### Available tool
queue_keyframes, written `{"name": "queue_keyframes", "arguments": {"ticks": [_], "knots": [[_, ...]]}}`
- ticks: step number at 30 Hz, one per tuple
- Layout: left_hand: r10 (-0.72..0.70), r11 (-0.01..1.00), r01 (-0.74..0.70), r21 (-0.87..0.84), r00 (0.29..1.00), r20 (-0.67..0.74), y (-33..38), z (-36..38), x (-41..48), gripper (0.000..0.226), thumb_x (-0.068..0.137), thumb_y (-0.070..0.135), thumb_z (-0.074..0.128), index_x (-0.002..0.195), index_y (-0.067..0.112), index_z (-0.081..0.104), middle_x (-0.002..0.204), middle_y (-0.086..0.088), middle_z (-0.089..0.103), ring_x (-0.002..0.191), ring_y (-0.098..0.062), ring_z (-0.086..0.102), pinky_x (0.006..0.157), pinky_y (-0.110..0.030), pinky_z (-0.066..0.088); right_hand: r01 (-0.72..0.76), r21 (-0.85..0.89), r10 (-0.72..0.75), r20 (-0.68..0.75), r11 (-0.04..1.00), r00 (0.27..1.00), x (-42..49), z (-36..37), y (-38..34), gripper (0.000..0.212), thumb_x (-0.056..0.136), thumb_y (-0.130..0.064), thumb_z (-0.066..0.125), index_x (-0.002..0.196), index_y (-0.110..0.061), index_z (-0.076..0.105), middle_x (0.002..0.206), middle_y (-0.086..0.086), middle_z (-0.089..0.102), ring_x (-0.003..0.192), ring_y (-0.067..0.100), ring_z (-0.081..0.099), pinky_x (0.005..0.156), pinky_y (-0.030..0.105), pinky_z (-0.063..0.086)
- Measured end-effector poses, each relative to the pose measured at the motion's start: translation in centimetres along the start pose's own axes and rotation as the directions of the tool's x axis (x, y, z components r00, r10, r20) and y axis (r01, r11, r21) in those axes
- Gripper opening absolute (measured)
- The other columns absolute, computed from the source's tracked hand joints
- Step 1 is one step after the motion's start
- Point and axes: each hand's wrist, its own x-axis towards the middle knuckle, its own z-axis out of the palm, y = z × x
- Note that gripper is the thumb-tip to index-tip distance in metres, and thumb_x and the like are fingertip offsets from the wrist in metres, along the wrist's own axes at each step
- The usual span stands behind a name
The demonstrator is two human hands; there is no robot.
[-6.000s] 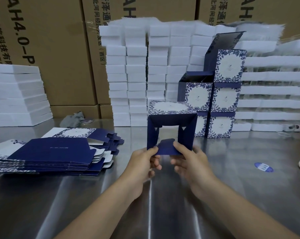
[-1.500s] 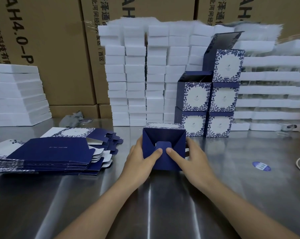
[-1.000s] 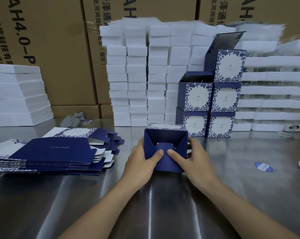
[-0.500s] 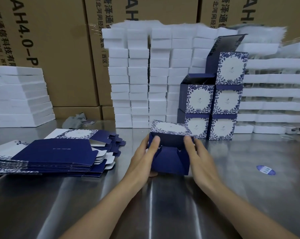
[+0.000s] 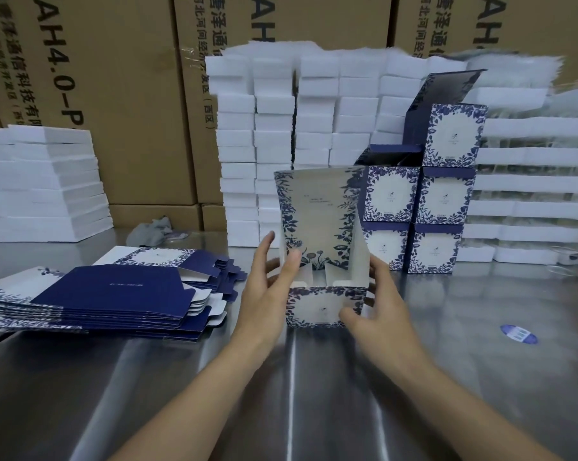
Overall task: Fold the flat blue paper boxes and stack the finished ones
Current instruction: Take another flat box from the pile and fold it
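Observation:
A blue-and-white floral paper box (image 5: 320, 306) stands upright on the steel table (image 5: 480, 344), its open top facing me and its lid flap (image 5: 317, 214) raised behind. My left hand (image 5: 267, 294) holds the box's left wall, thumb on the inside rim and fingers outside. My right hand (image 5: 377, 314) grips its right side, thumb across the front face. A pile of flat blue boxes (image 5: 111, 294) lies to the left. Finished boxes (image 5: 420, 207) are stacked behind at the right.
White foam blocks (image 5: 297, 134) are stacked in columns behind, with more at the left (image 5: 41, 181) and right (image 5: 530, 194). Brown cartons (image 5: 114, 94) form the back wall. A grey cloth (image 5: 154, 227) and a blue sticker (image 5: 518, 334) lie on the table.
The box bottom was pressed shut while it faced me. Both hands have since turned the box upright, so its open top and raised lid now show.

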Motion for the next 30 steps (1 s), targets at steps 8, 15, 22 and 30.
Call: {"name": "queue_keyframes", "arguments": {"ticks": [8, 15, 22, 30], "knots": [[0.072, 0.993, -0.061, 0.101, 0.992, -0.107, -0.6, 0.2, -0.2, 0.038, 0.101, 0.066, 0.045, 0.134, 0.054, 0.060, 0.116, 0.050, 0.061, 0.117, 0.024, 0.051, 0.103, -0.020, 0.042, -0.247, 0.335, 0.286, -0.071, 0.909, 0.956, 0.3, 0.0, -2.8, 0.063, 0.074, -0.088, 0.054, 0.108, -0.035, 0.063, 0.106, -0.023, 0.068, 0.118, 0.006, 0.064, 0.106, 0.030, 0.047], [-0.326, 0.902, 0.183, -0.390, 0.883, -0.339, 0.2, -0.2, 0.4, 0.036, 0.108, 0.049, 0.053, 0.129, 0.023, 0.064, 0.129, -0.001, 0.066, 0.098, -0.015, 0.063, 0.111, -0.049, 0.049, -0.382, 0.661, 0.564, -0.076, 0.646, 0.822, 0.9, -0.4, -3.9, 0.017, 0.106, -0.021, 0.052, 0.096, -0.014, 0.065, 0.077, 0.003, 0.067, 0.082, 0.025, 0.069, 0.098, 0.047, 0.057], [-0.075, 0.997, 0.067, -0.034, 0.925, -0.373, -0.4, 0.2, 0.4, 0.046, 0.109, 0.042, 0.048, 0.071, 0.021, 0.033, 0.055, 0.014, 0.030, 0.058, -0.010, 0.032, 0.073, -0.045, 0.048, 0.261, -0.340, -0.377, -0.343, 0.904, 0.860, 0.3, -1.8, -4.8, 0.036, 0.093, -0.001, 0.068, 0.123, -0.019, 0.064, 0.126, -0.001, 0.057, 0.114, 0.014, 0.053, 0.104, 0.022, 0.039], [0.098, 0.991, -0.071, 0.116, 0.966, -0.241, -1.2, 1.7, -1.3, 0.035, 0.112, 0.034, 0.043, 0.126, 0.014, 0.068, 0.118, -0.001, 0.072, 0.115, -0.015, 0.065, 0.102, -0.033, 0.051, 0.302, -0.402, -0.224, 0.230, 0.865, 0.947, -2.7, 1.9, -7.0, 0.053, 0.096, 0.001, 0.050, 0.144, -0.022, 0.056, 0.137, -0.001, 0.064, 0.123, 0.021, 0.062, 0.101, 0.036, 0.051]]}}
